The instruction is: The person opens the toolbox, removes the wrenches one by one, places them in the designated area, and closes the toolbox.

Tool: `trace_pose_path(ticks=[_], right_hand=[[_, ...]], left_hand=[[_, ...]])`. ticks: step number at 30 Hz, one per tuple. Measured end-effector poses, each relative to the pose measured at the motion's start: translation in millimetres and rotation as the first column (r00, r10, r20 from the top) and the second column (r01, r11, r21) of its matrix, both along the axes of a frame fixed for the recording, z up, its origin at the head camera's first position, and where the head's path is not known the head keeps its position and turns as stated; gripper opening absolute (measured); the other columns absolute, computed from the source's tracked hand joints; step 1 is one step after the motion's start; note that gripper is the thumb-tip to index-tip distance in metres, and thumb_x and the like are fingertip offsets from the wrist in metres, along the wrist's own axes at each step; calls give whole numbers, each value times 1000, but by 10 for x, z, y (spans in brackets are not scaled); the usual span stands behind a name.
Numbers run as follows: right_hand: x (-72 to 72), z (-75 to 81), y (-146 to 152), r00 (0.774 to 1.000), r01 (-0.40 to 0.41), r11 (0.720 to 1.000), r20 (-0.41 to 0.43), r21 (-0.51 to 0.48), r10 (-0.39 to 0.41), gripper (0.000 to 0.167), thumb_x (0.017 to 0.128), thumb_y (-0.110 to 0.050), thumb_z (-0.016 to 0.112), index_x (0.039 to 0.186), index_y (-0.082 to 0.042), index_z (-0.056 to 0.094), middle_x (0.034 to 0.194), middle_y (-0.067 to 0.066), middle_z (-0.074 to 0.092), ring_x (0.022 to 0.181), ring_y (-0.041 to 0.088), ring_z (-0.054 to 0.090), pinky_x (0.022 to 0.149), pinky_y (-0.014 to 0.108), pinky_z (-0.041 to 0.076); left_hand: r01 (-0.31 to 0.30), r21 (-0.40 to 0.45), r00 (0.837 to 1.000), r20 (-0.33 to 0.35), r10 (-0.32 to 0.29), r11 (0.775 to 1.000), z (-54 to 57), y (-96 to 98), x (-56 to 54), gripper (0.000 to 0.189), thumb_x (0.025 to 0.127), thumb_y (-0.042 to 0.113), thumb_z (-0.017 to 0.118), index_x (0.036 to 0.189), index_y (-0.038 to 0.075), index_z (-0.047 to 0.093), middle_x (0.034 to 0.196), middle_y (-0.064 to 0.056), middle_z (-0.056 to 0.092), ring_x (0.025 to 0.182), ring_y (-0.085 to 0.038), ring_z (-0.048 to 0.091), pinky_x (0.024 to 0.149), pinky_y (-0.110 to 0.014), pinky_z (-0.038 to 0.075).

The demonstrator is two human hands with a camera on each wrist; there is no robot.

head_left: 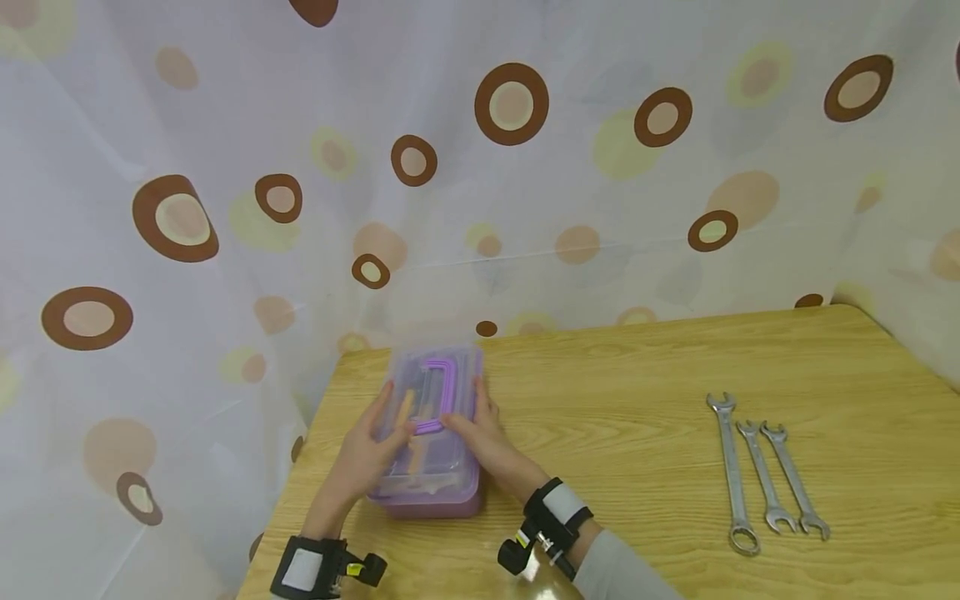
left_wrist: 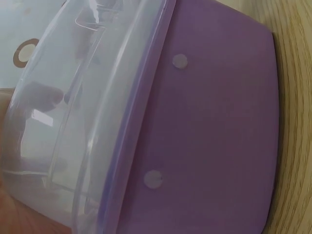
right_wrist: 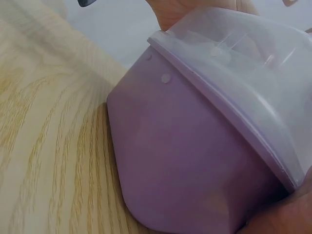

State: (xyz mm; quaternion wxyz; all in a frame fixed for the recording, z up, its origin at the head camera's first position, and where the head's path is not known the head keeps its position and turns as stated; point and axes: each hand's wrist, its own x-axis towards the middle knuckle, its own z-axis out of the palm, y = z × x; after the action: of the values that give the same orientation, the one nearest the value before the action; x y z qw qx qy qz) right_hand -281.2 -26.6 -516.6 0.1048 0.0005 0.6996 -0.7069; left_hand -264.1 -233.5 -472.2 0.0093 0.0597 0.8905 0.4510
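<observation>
A storage box with a purple base (left_wrist: 214, 117) and a clear domed lid (head_left: 450, 454) stands at the left of the table. The lid carries a purple folding handle (head_left: 450, 383) on top, and pale orange shapes show through it. My left hand (head_left: 362, 454) holds the lid's left side, its thumb over the top. Along the right side, my right hand (head_left: 491, 437) grips the lid, with the thumb beside the handle. The lid lies along the base's rim in both wrist views; whether it is fastened I cannot tell.
Three metal wrenches lie on the wooden table (head_left: 600, 417) at the right: a longer combination wrench (head_left: 731, 467) and two shorter open-ended wrenches, one in the middle (head_left: 765, 479) and one at the right (head_left: 795, 479). A dotted curtain (head_left: 450, 208) hangs behind the table.
</observation>
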Motion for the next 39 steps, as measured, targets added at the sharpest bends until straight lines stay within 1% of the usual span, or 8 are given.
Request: trace_pose_path(ticks=[2,10,14,18,27,29,35,39], right_hand=[[0,14,-32,1000,-11,1000,-11,-11,11,106,90,-45,68,170,-22,1,169,29,3,154,54,12,124,71,12],[-47,11,-131,998,-53,999,18,-3,53,106,93,-49,66,170,-27,-2,171,23,0,156,49,11,125,67,13],[-111,-30,-188,998,-54,998,20,9,54,106,92,-48,67,170,-28,-2,172,22,0,157,46,12,126,63,15],[-158,-60,-248,998,-56,998,17,5,56,107,91,-48,68,170,-27,-2,172,22,2,157,48,14,126,64,16],[-169,-83,-379,999,-48,999,1,8,48,107,91,-47,69,170,-27,-1,170,25,4,156,46,15,126,64,14],[-156,-62,-396,998,-57,998,5,9,57,107,92,-48,68,170,-29,-2,171,24,2,157,45,13,126,64,14],[-119,41,-455,998,-59,998,-6,6,59,108,92,-49,67,170,-23,-3,171,26,-1,158,49,8,125,67,11],[-125,38,-507,998,-67,998,-8,11,67,110,91,-51,67,170,-23,-4,171,26,-1,158,49,7,126,67,10]], left_hand=[[-2,4,1000,6,2,1000,4,-47,-4,86,100,43,69,169,20,23,172,-15,23,158,-42,19,127,-59,15],[-5,-13,999,35,5,1000,14,-183,-48,87,100,48,68,169,23,22,174,-13,21,158,-43,18,126,-63,14],[0,-7,1000,30,0,1000,27,-233,-62,86,100,46,68,169,24,22,174,-11,20,159,-42,16,126,-63,13],[6,-8,999,33,-6,1000,28,-287,-79,85,101,46,67,169,23,21,175,-10,18,159,-41,14,127,-62,11],[8,-14,1000,29,-8,1000,16,-410,-99,85,102,44,67,169,21,20,175,-11,18,160,-41,14,127,-62,10],[5,-33,999,32,-4,999,20,-441,-100,85,102,46,66,169,23,20,175,-11,17,159,-41,14,127,-63,11],[-13,-99,999,51,18,995,60,-539,-110,86,101,55,64,169,30,19,174,-11,18,158,-43,16,125,-67,13],[-24,-90,997,69,30,996,75,-583,-99,85,100,55,65,169,33,19,175,-10,18,159,-44,16,124,-69,13]])
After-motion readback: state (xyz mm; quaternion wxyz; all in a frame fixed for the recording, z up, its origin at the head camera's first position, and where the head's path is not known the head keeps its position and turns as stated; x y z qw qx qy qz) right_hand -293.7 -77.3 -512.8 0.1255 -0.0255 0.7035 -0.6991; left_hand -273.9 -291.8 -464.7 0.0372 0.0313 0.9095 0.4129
